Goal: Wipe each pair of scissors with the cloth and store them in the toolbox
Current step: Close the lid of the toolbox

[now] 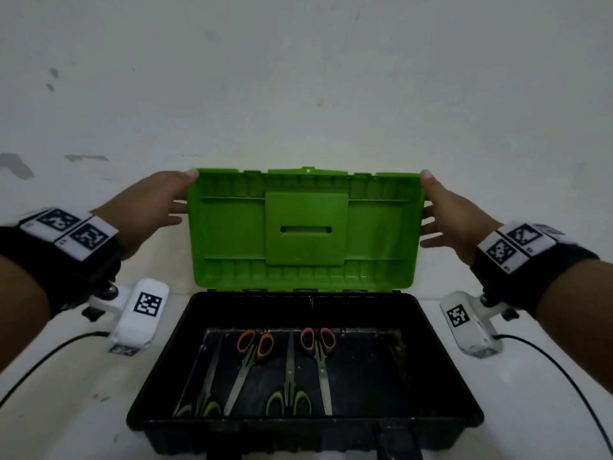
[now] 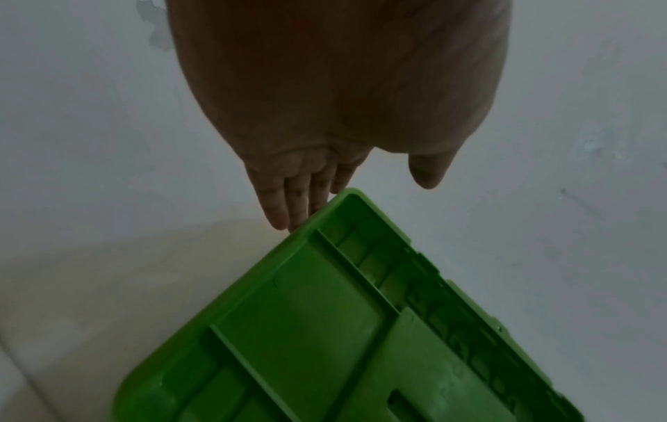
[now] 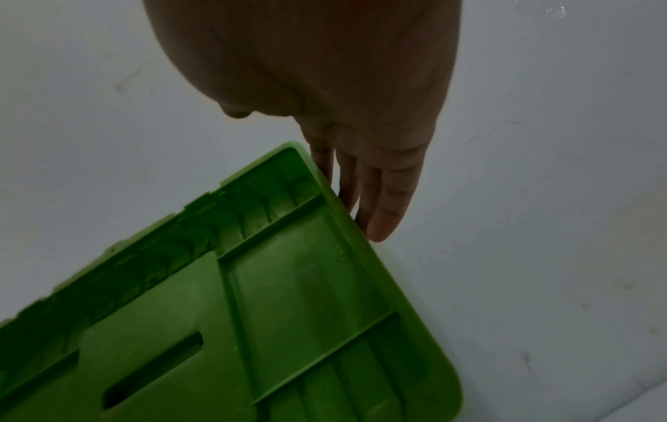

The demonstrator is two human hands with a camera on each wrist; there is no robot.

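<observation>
The toolbox stands open: its black base (image 1: 441, 376) is near me and its green lid (image 1: 305, 227) is upright against the wall. Several scissors lie side by side in the base: an orange-handled pair (image 1: 253, 346), a pink-handled pair (image 1: 318, 340) and two yellow-green pairs (image 1: 290, 400). My left hand (image 1: 180, 197) is at the lid's top left corner, thumb on the edge. In the left wrist view, straight fingers (image 2: 288, 205) touch the lid's rim (image 2: 325, 328). My right hand (image 1: 431, 200) mirrors it at the top right corner, with straight fingers (image 3: 375, 205) along the lid's (image 3: 288, 299) side. No cloth is in view.
A white wall (image 1: 298, 78) rises right behind the lid. The toolbox sits on a white table (image 1: 83, 393). Black cables (image 1: 49, 356) run from the wrist cameras across the table on both sides.
</observation>
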